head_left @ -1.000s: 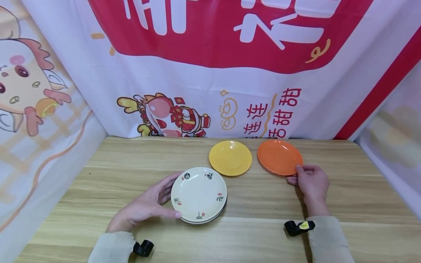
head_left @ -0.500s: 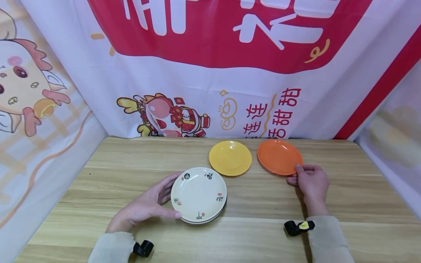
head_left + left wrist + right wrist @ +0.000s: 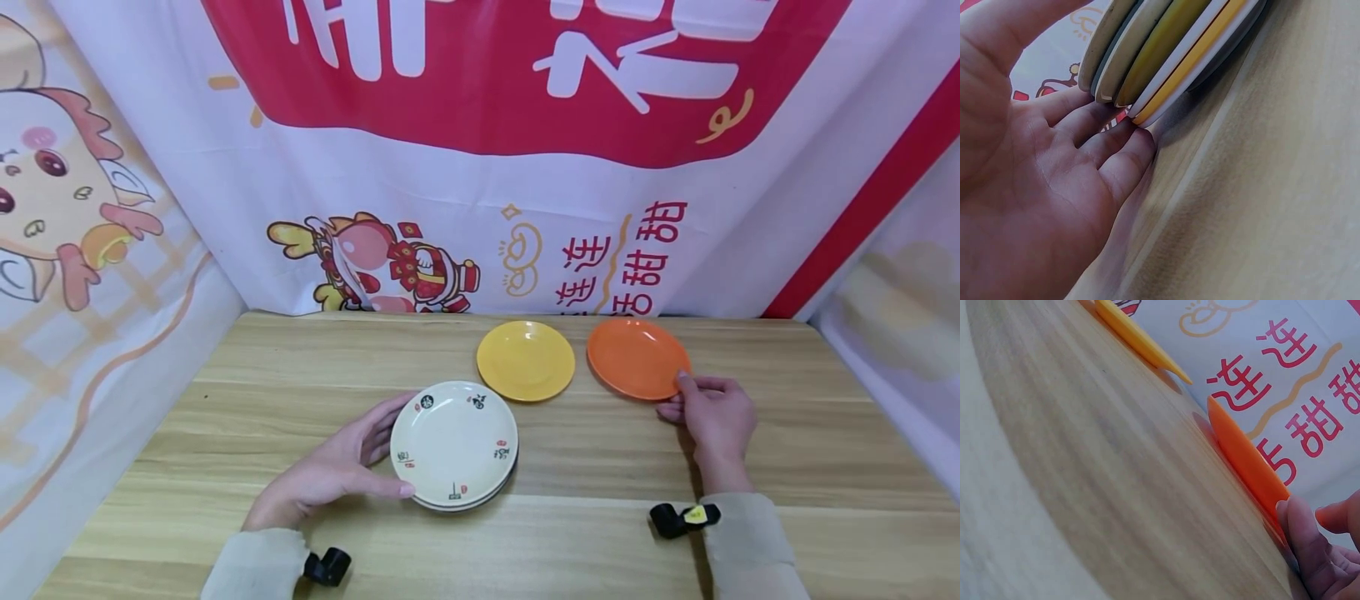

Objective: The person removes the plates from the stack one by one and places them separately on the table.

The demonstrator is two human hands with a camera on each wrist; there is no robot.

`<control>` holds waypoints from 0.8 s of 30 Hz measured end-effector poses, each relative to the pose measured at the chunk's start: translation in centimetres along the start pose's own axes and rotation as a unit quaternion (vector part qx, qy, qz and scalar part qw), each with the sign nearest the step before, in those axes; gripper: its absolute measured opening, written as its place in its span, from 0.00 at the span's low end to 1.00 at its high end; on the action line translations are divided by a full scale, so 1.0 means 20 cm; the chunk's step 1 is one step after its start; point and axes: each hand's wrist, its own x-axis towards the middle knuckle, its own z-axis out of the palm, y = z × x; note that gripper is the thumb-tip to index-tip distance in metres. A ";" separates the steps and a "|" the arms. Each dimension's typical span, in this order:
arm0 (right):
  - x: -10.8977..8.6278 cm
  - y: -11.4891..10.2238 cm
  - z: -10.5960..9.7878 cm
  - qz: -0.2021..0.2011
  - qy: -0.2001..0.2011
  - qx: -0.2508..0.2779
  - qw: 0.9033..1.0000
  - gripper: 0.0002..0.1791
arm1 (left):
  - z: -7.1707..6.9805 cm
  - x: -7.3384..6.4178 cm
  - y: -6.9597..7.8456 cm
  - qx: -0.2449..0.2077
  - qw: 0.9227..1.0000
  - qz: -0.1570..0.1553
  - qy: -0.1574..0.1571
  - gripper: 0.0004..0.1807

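The fingers and thumb of the left hand grasp the left side of a stack of plates; those of the right hand pinch the near right rim of an orange plate. Between the two, a yellow plate lies on the surface.

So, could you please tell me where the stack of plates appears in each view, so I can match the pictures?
Head: the stack of plates is just below the middle, with the left hand touching its left side.
Left wrist: at the top centre, seen nearly edge-on, by the fingertips.
Right wrist: not in this picture.
Shared landmark: the printed cloth, across the top in head, upper left in left wrist, upper right in right wrist.
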 end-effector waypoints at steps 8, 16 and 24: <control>0.00 0.00 0.00 -0.001 -0.005 0.001 1.000 0.25 | 0.00 0.00 0.00 0.003 1.000 -0.004 0.000 0.60; 0.00 -0.01 -0.02 0.031 0.004 0.066 0.997 0.14 | 0.00 0.00 -0.01 0.003 1.000 -0.006 0.001 0.60; -0.03 -0.06 0.01 0.042 0.001 0.140 0.989 0.12 | 0.00 0.00 0.00 -0.003 1.000 -0.013 0.002 0.60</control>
